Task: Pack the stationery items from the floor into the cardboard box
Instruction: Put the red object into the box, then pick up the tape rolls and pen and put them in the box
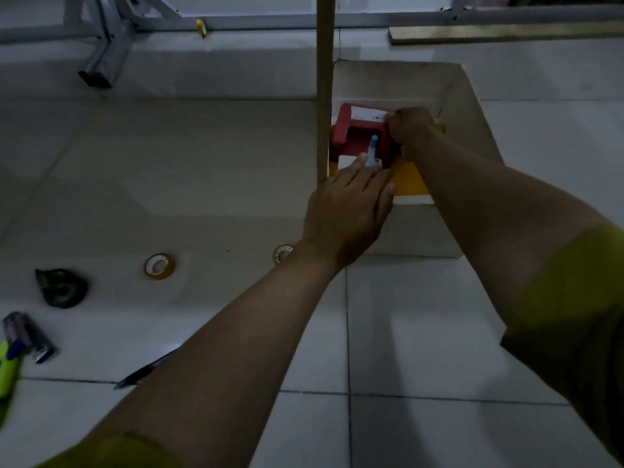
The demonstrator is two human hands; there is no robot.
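The open cardboard box [469, 106] stands on the floor at the upper right. Inside it lie a red item [354, 130] with a white label, a yellow sheet [408, 184] and a white piece [347, 162]. My right hand [410, 128] is down in the box, fingers closed on the red item's right edge. My left hand [347, 211] reaches over the box's near wall and holds a light blue pen-like stick [373, 146] against the white piece. Two tape rolls [159, 266] [282, 254], a dark tape dispenser [60, 288] and a black pen [141, 374] lie on the tiles.
A silver-blue stapler [28, 336] and a green marker [8, 369] lie at the left edge. A metal table frame [104, 55] crosses the top, with a small yellow tape roll [201, 28] by it. An upright box flap [325, 89] rises at the box's left.
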